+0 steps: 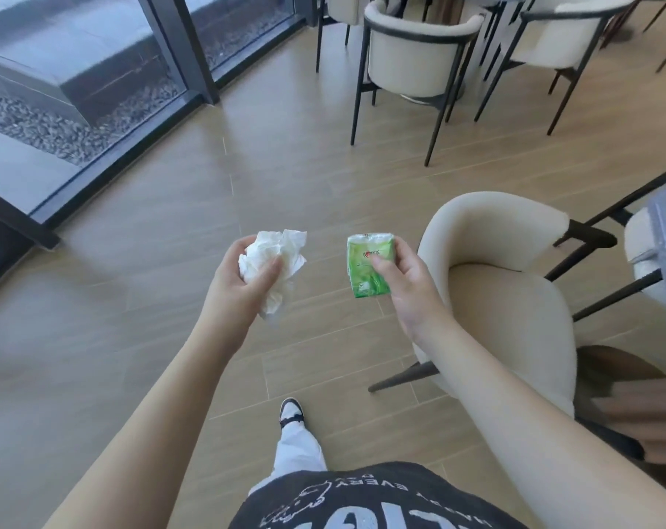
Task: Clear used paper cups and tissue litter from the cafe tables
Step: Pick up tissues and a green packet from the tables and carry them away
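White crumpled tissue point(272, 267) bunched in left hand point(240, 278): feather-light, soft, sheds if loosely held. Right hand point(404, 284) pinches green tissue pack point(369, 265), slick wrapper; hold by edges.

Wood-look plank floor point(140, 337) under me, pale brown, running up to dark window frame at far left edge. My one foot in black-and-white shoe point(292, 412) on planks near bottom centre. Cream chair point(514, 284) with dark legs stands on floor to my right. Two more cream chairs point(413, 59) stand at far right corner. Grey speckled bench point(665, 231) edge at right, its top not visible.
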A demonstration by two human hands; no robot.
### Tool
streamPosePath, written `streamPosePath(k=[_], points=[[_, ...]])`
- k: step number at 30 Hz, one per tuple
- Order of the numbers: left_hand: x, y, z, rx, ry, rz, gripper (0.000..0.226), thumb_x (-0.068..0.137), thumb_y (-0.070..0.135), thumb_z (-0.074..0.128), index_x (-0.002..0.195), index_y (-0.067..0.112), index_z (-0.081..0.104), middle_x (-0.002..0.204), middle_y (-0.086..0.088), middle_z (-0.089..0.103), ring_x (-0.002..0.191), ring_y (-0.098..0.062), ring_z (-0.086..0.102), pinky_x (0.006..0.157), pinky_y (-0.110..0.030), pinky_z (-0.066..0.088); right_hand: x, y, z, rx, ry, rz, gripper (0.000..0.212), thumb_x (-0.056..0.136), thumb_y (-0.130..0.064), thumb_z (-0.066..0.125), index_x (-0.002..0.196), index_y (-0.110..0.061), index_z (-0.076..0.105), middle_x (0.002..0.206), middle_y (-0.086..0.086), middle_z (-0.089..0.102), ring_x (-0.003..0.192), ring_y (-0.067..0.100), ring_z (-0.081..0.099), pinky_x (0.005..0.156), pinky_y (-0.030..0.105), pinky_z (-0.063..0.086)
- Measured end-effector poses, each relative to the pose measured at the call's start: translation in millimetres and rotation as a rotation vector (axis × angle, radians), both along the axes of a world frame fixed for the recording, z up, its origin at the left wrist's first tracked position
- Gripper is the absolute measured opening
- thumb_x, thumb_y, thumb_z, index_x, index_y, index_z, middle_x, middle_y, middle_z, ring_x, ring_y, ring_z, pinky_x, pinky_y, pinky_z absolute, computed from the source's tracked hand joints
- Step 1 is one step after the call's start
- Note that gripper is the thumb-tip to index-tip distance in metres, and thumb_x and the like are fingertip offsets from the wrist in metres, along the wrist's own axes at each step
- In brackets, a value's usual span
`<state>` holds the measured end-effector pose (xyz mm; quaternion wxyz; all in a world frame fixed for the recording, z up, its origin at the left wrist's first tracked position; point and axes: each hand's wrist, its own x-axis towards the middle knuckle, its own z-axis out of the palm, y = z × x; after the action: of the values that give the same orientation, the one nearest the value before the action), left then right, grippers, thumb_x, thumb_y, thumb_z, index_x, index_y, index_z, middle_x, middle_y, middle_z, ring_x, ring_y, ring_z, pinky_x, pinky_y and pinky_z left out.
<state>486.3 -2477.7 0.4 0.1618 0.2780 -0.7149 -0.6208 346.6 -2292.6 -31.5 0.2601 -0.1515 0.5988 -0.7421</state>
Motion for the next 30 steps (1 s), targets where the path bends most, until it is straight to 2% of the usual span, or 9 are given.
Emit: streamPosePath(k=[3,7,9,15,17,19,23,27,30], points=[[-33.5,-53.9,3.5,0.014,0.003,-0.063,0.043,0.075,0.064,0.069,0.115,0.048,0.062,0.097,0.017,0.075,0.080,-0.002,0.071,0.060,-0.013,0.051,-20.1,-54.0,1.7,0.032,0.000,-0.041,0.017,0.101,-0.005,0.054,0.110,-0.017,0.062,0.097,-0.008,0.069,0.089,0.002,0.065,0.078,0.020,0.053],[-81.4,-117.3,9.0,-0.004,0.008,-0.139,0.037,0.084,0.051,0.070,0.118,0.040,0.063,0.096,0.017,0.074,0.082,-0.002,0.070,0.063,-0.011,0.050,-42.6,-110.1,10.9,0.062,0.032,-0.062,0.019,0.093,-0.018,0.058,0.112,-0.017,0.062,0.101,-0.005,0.068,0.093,0.006,0.066,0.080,0.022,0.054],[-109.4,-140.6,10.7,-0.010,0.009,-0.194,0.035,0.084,0.052,0.070,0.117,0.042,0.063,0.097,0.018,0.073,0.084,-0.001,0.069,0.064,-0.011,0.050,-57.3,-127.0,12.2,0.085,0.028,-0.087,0.021,0.091,-0.022,0.059,0.112,-0.019,0.062,0.102,-0.006,0.069,0.095,0.008,0.066,0.082,0.025,0.054],[-199.0,-171.7,5.9,0.051,0.037,-0.305,0.056,0.074,0.061,0.069,0.123,0.035,0.061,0.097,0.014,0.074,0.084,-0.006,0.071,0.064,-0.016,0.052,-123.1,-142.2,14.2,0.085,-0.005,-0.259,0.017,0.096,-0.018,0.058,0.110,-0.024,0.063,0.101,-0.011,0.071,0.095,0.006,0.066,0.082,0.021,0.052],[-230.8,-173.3,0.5,0.058,0.027,-0.356,0.055,0.076,0.058,0.070,0.124,0.033,0.060,0.093,0.015,0.074,0.079,-0.005,0.070,0.061,-0.017,0.051,-149.3,-146.1,13.5,0.100,-0.001,-0.317,0.017,0.097,-0.016,0.058,0.110,-0.026,0.064,0.098,-0.014,0.071,0.092,0.004,0.066,0.073,0.016,0.051],[-265.1,-176.7,-7.0,0.056,0.015,-0.415,0.043,0.083,0.050,0.070,0.122,0.034,0.061,0.090,0.015,0.074,0.074,-0.004,0.069,0.058,-0.016,0.050,-178.4,-149.6,8.3,0.107,0.010,-0.365,0.018,0.101,-0.013,0.056,0.114,-0.023,0.063,0.098,-0.016,0.071,0.089,0.001,0.066,0.063,0.011,0.049],[-339.8,-188.8,-11.2,0.045,0.009,-0.461,0.035,0.088,0.044,0.067,0.121,0.035,0.061,0.090,0.017,0.074,0.073,-0.003,0.070,0.058,-0.014,0.050,-244.3,-160.1,-1.9,0.098,-0.011,-0.405,0.019,0.102,-0.014,0.055,0.119,-0.017,0.062,0.104,-0.012,0.071,0.096,0.001,0.066,0.062,0.009,0.048],[-417.0,-202.3,-1.5,0.021,-0.010,-0.497,0.033,0.088,0.048,0.066,0.119,0.038,0.061,0.089,0.011,0.073,0.073,-0.008,0.069,0.058,-0.018,0.051,-316.2,-173.6,1.5,0.058,-0.036,-0.455,0.020,0.100,-0.014,0.058,0.119,-0.014,0.062,0.108,-0.007,0.070,0.100,0.004,0.066,0.080,0.017,0.051],[-469.5,-212.1,6.6,-0.010,-0.005,-0.532,0.028,0.087,0.046,0.068,0.114,0.043,0.062,0.092,0.013,0.075,0.076,-0.005,0.071,0.058,-0.014,0.052,-364.8,-180.7,9.0,0.047,-0.017,-0.461,0.022,0.092,-0.022,0.059,0.113,-0.019,0.063,0.105,-0.009,0.071,0.099,0.005,0.067,0.081,0.018,0.052]])
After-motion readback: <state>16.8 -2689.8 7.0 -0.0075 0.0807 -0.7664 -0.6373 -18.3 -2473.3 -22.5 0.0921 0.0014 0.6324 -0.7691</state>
